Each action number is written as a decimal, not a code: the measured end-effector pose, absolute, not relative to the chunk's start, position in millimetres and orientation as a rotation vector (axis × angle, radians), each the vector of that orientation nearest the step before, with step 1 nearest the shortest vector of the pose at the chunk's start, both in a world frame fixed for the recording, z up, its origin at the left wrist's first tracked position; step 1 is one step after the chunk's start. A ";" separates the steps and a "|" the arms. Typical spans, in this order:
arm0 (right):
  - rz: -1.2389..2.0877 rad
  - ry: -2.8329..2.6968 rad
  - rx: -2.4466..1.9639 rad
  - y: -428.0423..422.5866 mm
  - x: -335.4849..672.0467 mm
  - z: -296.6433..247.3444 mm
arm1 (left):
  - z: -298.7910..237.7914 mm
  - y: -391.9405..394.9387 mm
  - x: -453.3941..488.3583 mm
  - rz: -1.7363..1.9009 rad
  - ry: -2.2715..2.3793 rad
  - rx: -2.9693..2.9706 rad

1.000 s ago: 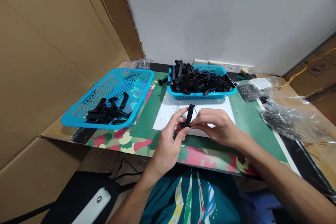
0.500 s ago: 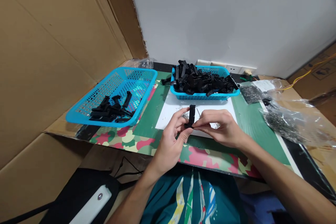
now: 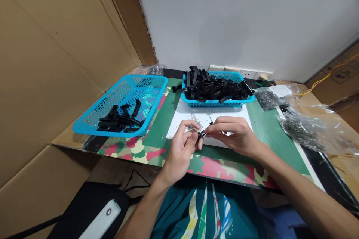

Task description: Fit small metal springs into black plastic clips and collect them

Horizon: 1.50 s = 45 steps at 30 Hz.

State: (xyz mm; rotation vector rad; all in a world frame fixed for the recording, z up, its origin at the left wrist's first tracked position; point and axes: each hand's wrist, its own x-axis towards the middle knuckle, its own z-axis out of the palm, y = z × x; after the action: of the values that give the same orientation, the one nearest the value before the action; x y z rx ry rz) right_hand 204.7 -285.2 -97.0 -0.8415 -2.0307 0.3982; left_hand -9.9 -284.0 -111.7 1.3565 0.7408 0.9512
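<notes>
My left hand (image 3: 181, 150) and my right hand (image 3: 233, 135) meet over the near edge of a white sheet (image 3: 182, 118). Between their fingertips sits a small black plastic part (image 3: 200, 135), mostly covered by the fingers. The left hand's fingers are curled round it from the left. The right hand pinches at it from the right, and a thin dark pin (image 3: 210, 120) sticks up by its fingers. A heap of small metal bits (image 3: 195, 120) lies on the sheet just beyond the hands.
A blue basket (image 3: 153, 86) at the left holds several black parts (image 3: 120, 118). A second blue basket (image 3: 218, 102) behind the sheet is piled with black parts (image 3: 215, 87). Clear bags of metal bits (image 3: 301, 129) lie at the right. Cardboard (image 3: 50, 63) walls in the left side.
The black part stood upright above the fingers before; now it is tipped down and mostly hidden between both hands. The hands have dropped slightly toward the sheet.
</notes>
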 end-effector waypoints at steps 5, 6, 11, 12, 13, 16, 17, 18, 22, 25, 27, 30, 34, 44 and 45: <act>0.296 -2.121 -0.876 -283.0 210.7 -96.3 | -114.4 -284.5 -9.8 0.957 0.810 1.522; 0.268 -2.145 -0.892 -282.2 213.0 -96.7 | -115.0 -284.8 -9.1 0.973 0.854 1.598; 0.256 -2.231 -0.959 -280.1 221.8 -100.0 | -116.6 -288.4 -4.5 1.089 1.055 1.979; 0.273 -2.230 -0.955 -280.2 222.5 -99.3 | -116.8 -289.3 -3.8 1.110 1.079 2.004; 0.298 -2.221 -0.954 -280.4 223.2 -97.8 | -117.0 -290.2 -3.3 1.126 1.100 2.016; 0.435 -2.108 -1.025 -279.7 225.9 -88.4 | -117.3 -292.0 -3.0 1.155 1.174 2.020; 0.472 -2.045 -1.097 -278.9 227.4 -84.8 | -117.1 -292.4 -3.1 1.159 1.199 2.017; 0.489 -1.985 -1.190 -277.7 229.0 -81.8 | -116.9 -292.7 -3.2 1.158 1.219 2.014; 0.421 -1.987 -1.510 -272.1 232.4 -81.7 | -114.5 -293.7 -2.9 1.127 1.173 2.036; 0.391 -2.085 -1.588 -269.1 228.6 -91.5 | -112.5 -294.3 -3.0 1.039 1.009 2.038; 0.378 -2.114 -1.630 -267.6 224.5 -97.5 | -111.7 -294.3 -3.8 0.980 0.927 2.023; 0.361 -2.129 -1.684 -265.4 219.1 -102.0 | -111.2 -293.8 -5.3 0.979 0.905 2.016; 0.413 -2.128 -1.733 -264.2 215.1 -101.3 | -112.3 -292.8 -7.0 1.012 0.936 1.989; 0.461 -1.824 -1.646 -265.0 230.0 -91.9 | -116.9 -287.5 0.1 0.971 1.063 1.920; 0.520 -1.786 -1.542 -266.2 229.7 -90.4 | -116.7 -287.7 1.3 0.976 1.075 1.947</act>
State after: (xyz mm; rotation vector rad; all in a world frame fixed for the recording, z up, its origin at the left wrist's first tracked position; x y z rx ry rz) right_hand 229.7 -266.2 -90.4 -1.5424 -1.7862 0.5200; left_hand 1.3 -287.7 -116.7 1.9470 1.0754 0.9759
